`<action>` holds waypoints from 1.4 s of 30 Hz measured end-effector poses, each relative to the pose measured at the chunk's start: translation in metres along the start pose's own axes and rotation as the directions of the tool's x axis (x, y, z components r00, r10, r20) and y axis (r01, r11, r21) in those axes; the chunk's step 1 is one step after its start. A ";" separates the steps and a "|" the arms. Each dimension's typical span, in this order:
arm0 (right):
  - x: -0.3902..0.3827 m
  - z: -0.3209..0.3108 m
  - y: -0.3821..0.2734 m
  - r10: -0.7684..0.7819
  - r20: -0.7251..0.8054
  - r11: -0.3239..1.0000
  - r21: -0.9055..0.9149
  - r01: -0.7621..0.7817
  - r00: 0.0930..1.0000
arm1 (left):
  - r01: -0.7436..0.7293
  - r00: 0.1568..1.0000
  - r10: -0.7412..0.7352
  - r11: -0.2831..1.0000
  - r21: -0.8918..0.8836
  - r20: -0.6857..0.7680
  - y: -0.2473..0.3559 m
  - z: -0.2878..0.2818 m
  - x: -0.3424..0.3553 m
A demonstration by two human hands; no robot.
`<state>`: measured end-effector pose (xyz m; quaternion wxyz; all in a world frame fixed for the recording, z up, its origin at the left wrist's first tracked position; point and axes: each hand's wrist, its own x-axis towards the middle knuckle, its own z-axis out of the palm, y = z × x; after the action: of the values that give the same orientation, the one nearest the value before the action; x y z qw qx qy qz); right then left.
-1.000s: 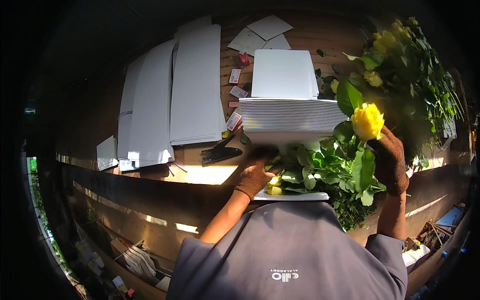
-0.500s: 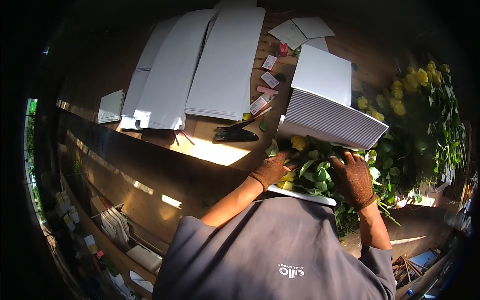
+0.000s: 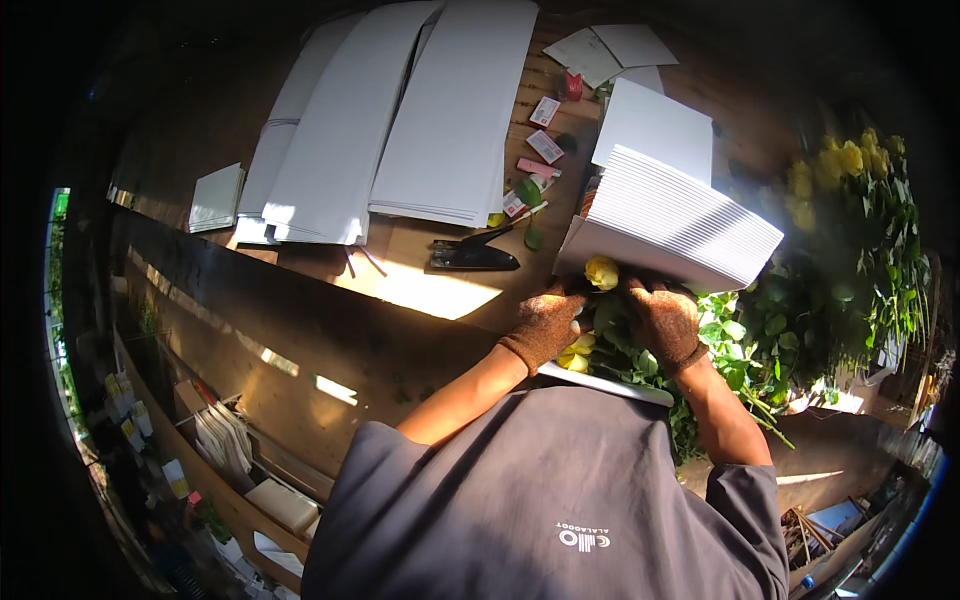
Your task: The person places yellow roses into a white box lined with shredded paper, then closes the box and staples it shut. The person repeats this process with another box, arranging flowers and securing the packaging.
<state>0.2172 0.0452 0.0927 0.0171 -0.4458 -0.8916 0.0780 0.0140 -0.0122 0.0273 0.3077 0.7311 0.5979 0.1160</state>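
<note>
My brown-gloved left hand [image 3: 548, 322] is closed on the left side of a bunch of leafy yellow roses [image 3: 578, 357], beside a single bloom [image 3: 602, 272]. My right hand [image 3: 660, 325], also gloved, has its fingers bent into the bunch's upper part; their tips are hidden. The bunch lies on a white board [image 3: 630, 393] close to my body. Just above my hands stands a thick stack of white card sheets [image 3: 680, 225], with more white sheets [image 3: 650, 135] behind it.
Long white sheets [image 3: 450, 120] lie at the upper left, near a black stapler [image 3: 475, 256] and small labelled packets [image 3: 545, 146]. More roses [image 3: 865, 220] are piled on the right. A wooden bin of cardboard pieces [image 3: 225, 435] is at the lower left.
The rose my right hand held up a second earlier is down among the bunch. My right hand has moved leftward and higher, toward my left. The view has shifted, moving the table in frame.
</note>
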 end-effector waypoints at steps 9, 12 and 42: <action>0.015 0.030 0.003 -0.124 -0.071 0.992 -0.048 0.121 0.990 | -0.091 0.985 0.101 0.993 0.069 -0.142 0.002 0.007 -0.002; 0.020 0.036 0.002 -0.125 -0.045 0.992 0.021 0.126 0.991 | 0.007 1.000 -0.003 0.992 0.129 -0.027 0.014 -0.010 -0.003; -0.033 -0.014 -0.015 -0.127 0.093 0.985 0.126 0.115 0.988 | 0.027 0.965 -0.083 0.975 -0.220 -0.249 -0.045 -0.033 -0.006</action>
<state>0.2263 0.0117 0.1101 0.0039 -0.3844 -0.9104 0.1528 -0.0412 -0.0038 0.0278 0.3079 0.6554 0.6368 0.2647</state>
